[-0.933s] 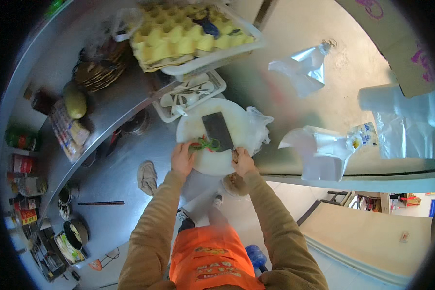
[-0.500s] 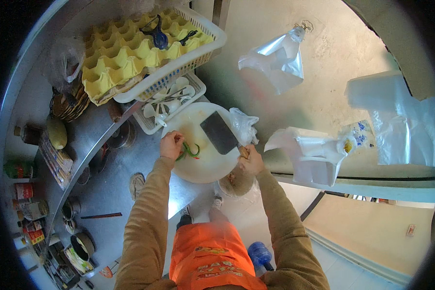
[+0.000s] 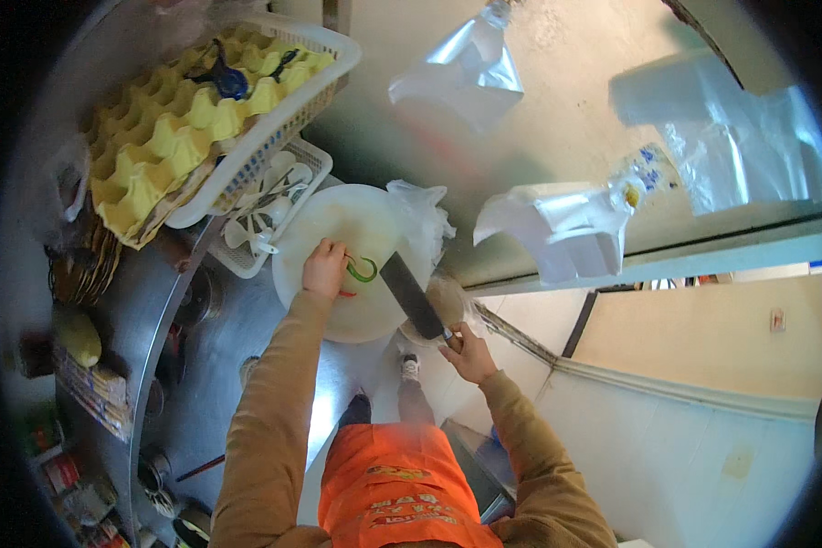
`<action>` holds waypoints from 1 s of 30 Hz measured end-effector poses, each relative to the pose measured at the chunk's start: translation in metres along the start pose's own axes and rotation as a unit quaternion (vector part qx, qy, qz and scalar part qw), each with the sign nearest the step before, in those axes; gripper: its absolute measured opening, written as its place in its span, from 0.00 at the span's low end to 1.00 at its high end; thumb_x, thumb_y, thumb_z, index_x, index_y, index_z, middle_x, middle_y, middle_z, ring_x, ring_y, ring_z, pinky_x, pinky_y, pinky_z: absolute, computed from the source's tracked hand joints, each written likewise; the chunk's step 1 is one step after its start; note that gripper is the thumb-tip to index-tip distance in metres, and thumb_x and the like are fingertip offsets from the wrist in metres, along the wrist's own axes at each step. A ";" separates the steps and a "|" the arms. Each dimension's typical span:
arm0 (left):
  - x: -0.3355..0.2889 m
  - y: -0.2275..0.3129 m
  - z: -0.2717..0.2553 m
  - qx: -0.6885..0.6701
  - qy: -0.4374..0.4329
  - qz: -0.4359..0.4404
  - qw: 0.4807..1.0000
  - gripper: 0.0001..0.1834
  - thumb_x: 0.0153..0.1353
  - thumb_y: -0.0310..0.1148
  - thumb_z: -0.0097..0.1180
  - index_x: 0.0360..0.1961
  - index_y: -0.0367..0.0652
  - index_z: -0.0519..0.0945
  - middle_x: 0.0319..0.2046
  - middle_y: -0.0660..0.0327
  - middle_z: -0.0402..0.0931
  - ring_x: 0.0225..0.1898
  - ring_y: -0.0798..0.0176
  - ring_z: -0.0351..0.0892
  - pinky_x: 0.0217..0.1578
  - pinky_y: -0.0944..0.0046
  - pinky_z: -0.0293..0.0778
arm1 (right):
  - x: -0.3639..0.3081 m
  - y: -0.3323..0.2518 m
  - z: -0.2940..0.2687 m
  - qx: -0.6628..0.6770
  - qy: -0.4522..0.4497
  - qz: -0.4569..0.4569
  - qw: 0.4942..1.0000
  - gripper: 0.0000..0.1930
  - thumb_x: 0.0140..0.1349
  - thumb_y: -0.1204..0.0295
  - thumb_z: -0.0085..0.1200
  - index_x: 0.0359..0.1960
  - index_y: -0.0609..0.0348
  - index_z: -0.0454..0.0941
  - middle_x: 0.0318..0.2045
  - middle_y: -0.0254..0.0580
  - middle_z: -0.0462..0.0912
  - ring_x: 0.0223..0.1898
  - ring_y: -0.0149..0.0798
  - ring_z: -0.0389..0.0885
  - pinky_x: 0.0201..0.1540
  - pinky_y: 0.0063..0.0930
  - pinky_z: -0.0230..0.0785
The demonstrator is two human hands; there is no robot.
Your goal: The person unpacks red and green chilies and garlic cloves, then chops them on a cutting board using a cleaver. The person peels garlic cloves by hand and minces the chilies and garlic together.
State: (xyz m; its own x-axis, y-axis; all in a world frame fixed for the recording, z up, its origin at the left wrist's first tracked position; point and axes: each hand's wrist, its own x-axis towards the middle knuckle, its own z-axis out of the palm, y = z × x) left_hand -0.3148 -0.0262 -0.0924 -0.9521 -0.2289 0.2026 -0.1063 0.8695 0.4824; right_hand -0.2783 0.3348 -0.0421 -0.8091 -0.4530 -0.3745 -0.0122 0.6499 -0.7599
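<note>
On the round white cutting board (image 3: 315, 215) lies a curved green chili pepper (image 3: 366, 274), partly under my left hand (image 3: 325, 267). The fingers of that hand are bent and closed on the pepper's end; the rest of it curls out to the right. A small red piece (image 3: 348, 294) shows beside the hand, perhaps chili too. My right hand (image 3: 471, 354) is wrapped round the handle of a cleaver (image 3: 411, 297). Its dark, broad blade slants up to the left, over the board's right edge, with the tip just right of the pepper and apart from it.
Behind the board stand a small white basket (image 3: 315, 173) of spoons and a larger white basket (image 3: 324, 87) with yellow egg trays (image 3: 178, 128). A clear plastic bag (image 3: 422, 219) sits at the board's far right. Plastic bags (image 3: 557, 228) hang on the wall. A round container (image 3: 447, 306) sits below the board.
My right hand has drawn the cleaver toward me, off the board's middle to its right edge, and turned the blade. My left hand stays at the pepper. The whole view has shifted.
</note>
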 end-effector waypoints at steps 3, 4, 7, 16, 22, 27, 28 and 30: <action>0.004 -0.002 0.025 0.008 0.004 0.029 1.000 0.07 0.55 0.28 0.64 0.34 0.45 0.78 0.36 0.57 0.76 0.37 0.49 0.81 0.39 0.51 0.79 | -0.018 -0.007 -0.003 -0.060 0.013 0.030 0.998 0.19 0.64 0.64 0.61 0.51 0.59 0.70 0.29 0.52 0.84 0.32 0.58 0.83 0.34 0.45 0.74; 0.005 -0.003 0.031 0.015 0.005 0.032 0.999 0.07 0.55 0.28 0.63 0.35 0.46 0.78 0.36 0.57 0.76 0.37 0.49 0.81 0.39 0.51 0.79 | -0.021 -0.008 -0.005 -0.073 0.018 0.020 0.997 0.19 0.64 0.62 0.60 0.51 0.58 0.72 0.28 0.51 0.84 0.32 0.58 0.83 0.34 0.46 0.74; 0.013 -0.006 0.041 0.035 -0.012 0.033 0.999 0.07 0.55 0.29 0.63 0.35 0.47 0.78 0.36 0.57 0.75 0.37 0.48 0.81 0.39 0.51 0.79 | -0.017 -0.010 -0.010 -0.106 0.026 -0.007 0.994 0.19 0.65 0.58 0.57 0.51 0.56 0.74 0.28 0.49 0.84 0.32 0.58 0.84 0.35 0.48 0.75; 0.030 0.000 0.041 0.030 -0.049 -0.046 0.997 0.12 0.55 0.31 0.65 0.39 0.44 0.77 0.41 0.52 0.77 0.41 0.43 0.81 0.42 0.47 0.78 | 0.027 0.000 0.016 -0.182 -0.014 -0.030 0.983 0.16 0.67 0.56 0.54 0.40 0.57 0.70 0.28 0.53 0.83 0.32 0.61 0.82 0.35 0.54 0.73; 0.018 0.026 0.039 0.010 -0.080 -0.227 0.971 0.21 0.54 0.33 0.70 0.45 0.39 0.76 0.44 0.46 0.80 0.46 0.40 0.80 0.47 0.45 0.76 | 0.022 0.004 0.015 -0.159 -0.031 -0.022 0.987 0.17 0.68 0.55 0.52 0.40 0.57 0.70 0.29 0.56 0.83 0.33 0.64 0.81 0.36 0.55 0.72; 0.012 0.033 0.033 0.029 -0.149 -0.235 0.960 0.19 0.56 0.34 0.66 0.45 0.38 0.76 0.42 0.44 0.81 0.46 0.41 0.82 0.48 0.48 0.78 | 0.024 0.014 0.020 -0.034 0.001 -0.004 0.999 0.17 0.68 0.56 0.53 0.43 0.58 0.71 0.28 0.56 0.82 0.33 0.62 0.81 0.35 0.52 0.72; 0.009 0.035 0.029 0.046 -0.162 -0.223 0.960 0.18 0.57 0.34 0.65 0.45 0.38 0.76 0.41 0.44 0.82 0.45 0.42 0.82 0.48 0.48 0.78 | 0.022 0.017 0.021 -0.047 0.005 -0.007 0.999 0.17 0.68 0.57 0.53 0.44 0.59 0.72 0.28 0.56 0.82 0.32 0.62 0.82 0.34 0.51 0.72; 0.001 0.041 0.025 0.090 -0.208 -0.213 0.951 0.16 0.57 0.35 0.63 0.44 0.39 0.77 0.41 0.44 0.82 0.45 0.42 0.83 0.48 0.46 0.78 | 0.015 0.021 0.023 -0.062 0.017 -0.013 0.998 0.17 0.68 0.58 0.54 0.46 0.59 0.73 0.28 0.55 0.82 0.31 0.60 0.82 0.34 0.49 0.72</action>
State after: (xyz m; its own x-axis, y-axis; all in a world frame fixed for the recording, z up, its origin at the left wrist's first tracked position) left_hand -0.3271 0.0202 -0.0939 -0.8391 -0.4158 -0.3507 -0.5185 0.8062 0.2848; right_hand -0.2772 0.3274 -0.0759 -0.8273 -0.4512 -0.3348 -0.1052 0.7097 -0.6966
